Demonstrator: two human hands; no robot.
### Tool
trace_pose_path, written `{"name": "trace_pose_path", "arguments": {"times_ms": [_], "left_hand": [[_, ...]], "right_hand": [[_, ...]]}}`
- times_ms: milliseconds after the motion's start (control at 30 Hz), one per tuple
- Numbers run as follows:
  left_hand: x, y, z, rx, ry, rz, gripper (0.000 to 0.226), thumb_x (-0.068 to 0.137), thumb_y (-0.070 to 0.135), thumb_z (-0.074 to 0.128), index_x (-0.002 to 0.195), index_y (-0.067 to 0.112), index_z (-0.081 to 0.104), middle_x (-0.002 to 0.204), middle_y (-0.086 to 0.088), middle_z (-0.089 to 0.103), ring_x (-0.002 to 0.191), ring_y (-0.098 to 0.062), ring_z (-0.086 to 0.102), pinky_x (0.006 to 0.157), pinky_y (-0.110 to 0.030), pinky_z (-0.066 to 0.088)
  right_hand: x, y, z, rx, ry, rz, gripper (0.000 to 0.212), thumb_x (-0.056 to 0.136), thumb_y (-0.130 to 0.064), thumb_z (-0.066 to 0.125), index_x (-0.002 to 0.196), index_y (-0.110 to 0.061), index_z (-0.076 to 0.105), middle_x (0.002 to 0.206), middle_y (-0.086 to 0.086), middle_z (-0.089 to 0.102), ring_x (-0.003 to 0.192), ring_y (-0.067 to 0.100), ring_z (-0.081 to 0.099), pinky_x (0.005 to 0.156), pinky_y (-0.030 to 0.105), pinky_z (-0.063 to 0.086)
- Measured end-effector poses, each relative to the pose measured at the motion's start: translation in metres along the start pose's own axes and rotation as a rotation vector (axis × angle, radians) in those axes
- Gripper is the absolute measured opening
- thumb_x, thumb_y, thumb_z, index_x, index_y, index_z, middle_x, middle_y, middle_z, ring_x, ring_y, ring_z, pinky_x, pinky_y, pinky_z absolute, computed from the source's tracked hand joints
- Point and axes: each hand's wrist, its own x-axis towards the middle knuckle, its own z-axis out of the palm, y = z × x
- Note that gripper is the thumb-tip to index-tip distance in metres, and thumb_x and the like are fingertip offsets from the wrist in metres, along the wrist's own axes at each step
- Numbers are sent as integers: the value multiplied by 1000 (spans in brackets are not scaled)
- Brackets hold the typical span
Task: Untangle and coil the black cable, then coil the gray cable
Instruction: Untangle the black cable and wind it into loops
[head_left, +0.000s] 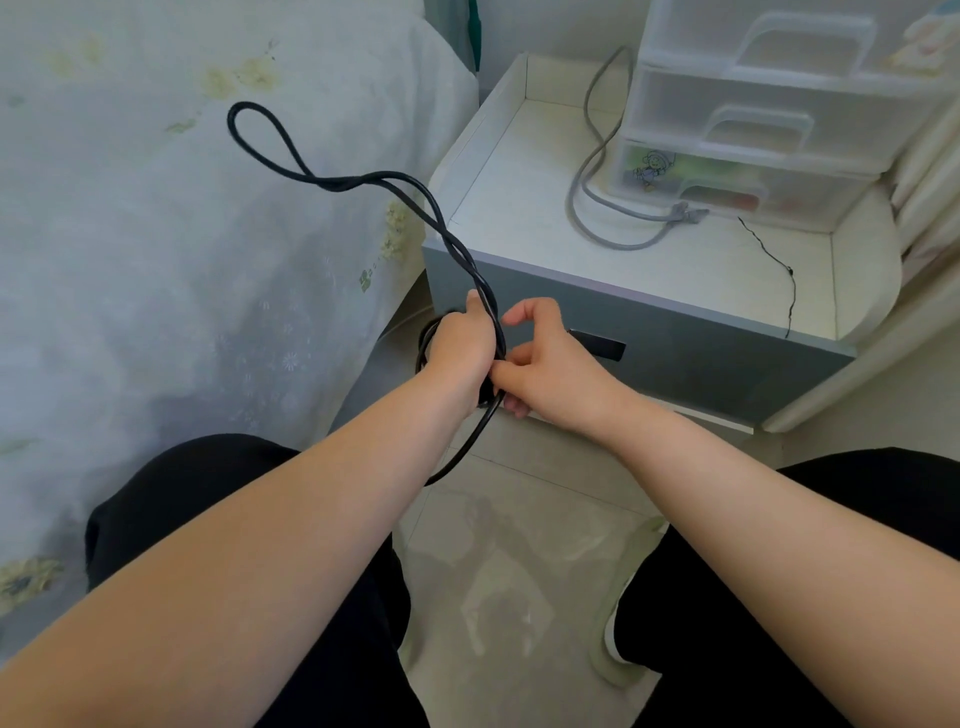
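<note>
On the far left lies a bed (156, 208) under a pale sheet printed with small flowers, and over it rises the free end of the black cable (332, 179): a doubled length ending in a narrow loop, its two strands twisted round each other as they slope down to the hands.

The person sits in black trousers (197, 499), both bare forearms stretched forward over a light tiled floor (519, 545). The left hand (462, 345) is closed round the black cable, fingers curled over a bundle of turns; part of a coil shows just behind the hand and another turn hangs in a curve below the wrist. The right hand (545, 358) touches the left and pinches the same cable with thumb and fingertips right where the twisted strands reach the bundle; the rest of its fingers are bent.

Just behind the hands stands a gray bedside cabinet (675, 353) with a dark slot handle in its front. On its white top, near the middle, the gray cable (587, 182) lies loose in a long bend, one end running up toward the back edge, its plug end near the front of a translucent plastic drawer unit (753, 119) at the back right corner. A thin black thread-like wire (779, 265) trails to the front edge on the right.
</note>
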Motion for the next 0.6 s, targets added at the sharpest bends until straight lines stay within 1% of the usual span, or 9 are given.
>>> {"name": "trace_pose_path", "arguments": {"times_ms": [67,133,200,233,300,367,433,500,600], "left_hand": [[-4,1,0,5,-20,18,50,98,55,23,83,17,52,80,-12,63,81,-30,62,86,-50,51],[-4,2,1,6,-40,15,55,99,57,19,78,18,51,75,-10,62,79,-30,63,84,-46,52],[-6,3,2,22,-58,23,60,98,58,16,77,16,53,69,-8,60,68,-27,60,68,-37,52],[-8,3,2,19,-69,33,63,98,59,15,77,14,54,65,-6,57,60,-25,56,60,-33,47],[-9,1,3,20,-86,67,68,99,58,12,74,12,56,57,-4,53,51,-21,50,53,-29,40],[-11,-2,4,51,-92,119,68,100,55,10,72,12,55,53,-3,50,47,-19,48,51,-28,38],[-13,-2,5,96,-79,179,66,101,52,10,70,14,53,55,-3,52,49,-18,50,51,-28,38],[-13,-3,6,172,-62,259,62,102,49,10,70,16,51,64,-3,55,58,-15,54,56,-28,41],[-14,0,5,229,-67,341,59,104,44,10,73,17,52,69,0,56,64,-8,53,60,-21,41]], "right_hand": [[-3,-1,1,-111,16,-53,37,88,-6,50,114,-18,27,62,2,54,48,7,53,51,19,46],[-4,-2,-1,-162,1,-64,37,87,-6,48,114,-19,25,64,6,59,46,7,52,52,21,46],[-5,-4,-3,-165,-38,-46,37,88,-5,46,114,-19,24,73,13,66,49,11,58,48,23,46],[-6,-5,-3,-158,-55,-36,37,88,-4,45,114,-18,24,76,13,68,50,13,60,45,24,45],[-8,-8,-5,-137,-84,-18,36,88,-2,45,113,-17,24,77,9,69,48,15,60,41,26,43],[-9,-9,-9,-111,-114,2,33,88,0,45,111,-14,26,78,10,71,44,16,55,40,25,41],[-9,-9,-11,-87,-132,36,31,88,2,44,111,-11,27,78,12,72,42,16,48,40,24,36],[-8,-7,-12,-72,-120,64,30,88,3,44,112,-9,29,77,12,72,43,15,43,41,23,34],[-8,-6,-11,-105,-93,29,27,88,3,44,107,-9,30,76,11,72,44,11,46,43,18,37]]}}
